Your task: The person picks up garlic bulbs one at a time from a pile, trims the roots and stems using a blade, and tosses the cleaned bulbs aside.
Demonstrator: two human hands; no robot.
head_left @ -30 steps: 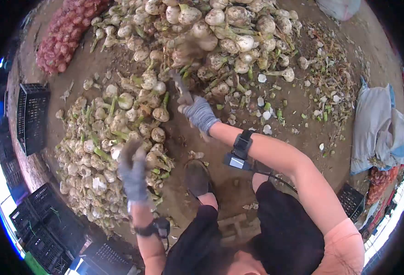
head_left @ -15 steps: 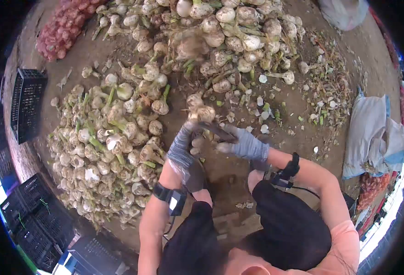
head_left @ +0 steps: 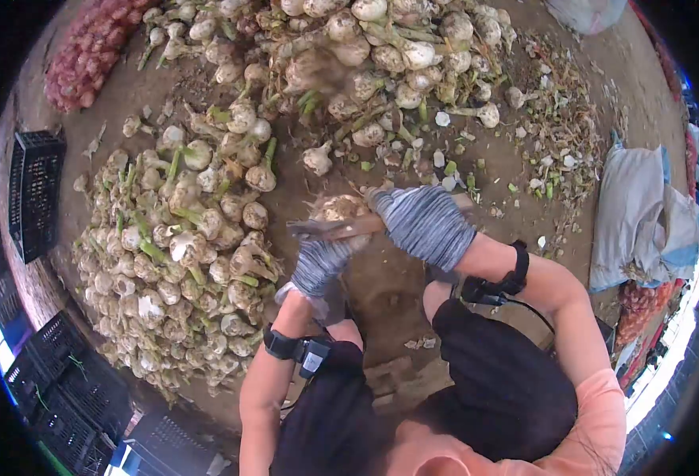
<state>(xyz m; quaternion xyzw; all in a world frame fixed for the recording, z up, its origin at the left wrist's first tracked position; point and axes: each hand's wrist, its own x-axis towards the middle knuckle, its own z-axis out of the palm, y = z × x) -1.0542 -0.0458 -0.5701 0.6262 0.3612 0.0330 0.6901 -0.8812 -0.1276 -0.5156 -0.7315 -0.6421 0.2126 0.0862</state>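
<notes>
Both hands wear grey striped gloves. My right hand (head_left: 427, 225) is closed round the wooden handle of a tool (head_left: 341, 228), whose dark flat end lies across the front of a garlic bulb (head_left: 340, 209). Below that end, my left hand (head_left: 320, 262) is closed under the bulb, its fingers partly hidden by the tool. A loose garlic bulb (head_left: 318, 159) lies on the ground just beyond. To the left spreads a large heap of garlic with cut stems (head_left: 183, 262).
Another garlic pile (head_left: 397, 55) lies ahead, with trimmings (head_left: 564, 151) scattered to its right. Black crates (head_left: 36, 194) stand at the left, near a red net sack (head_left: 96, 51). White sacks (head_left: 631, 214) lie at the right.
My right hand has turned over, back upward, and the tool now lies level across the bulb. My left hand has moved slightly down. The view has shifted a little.
</notes>
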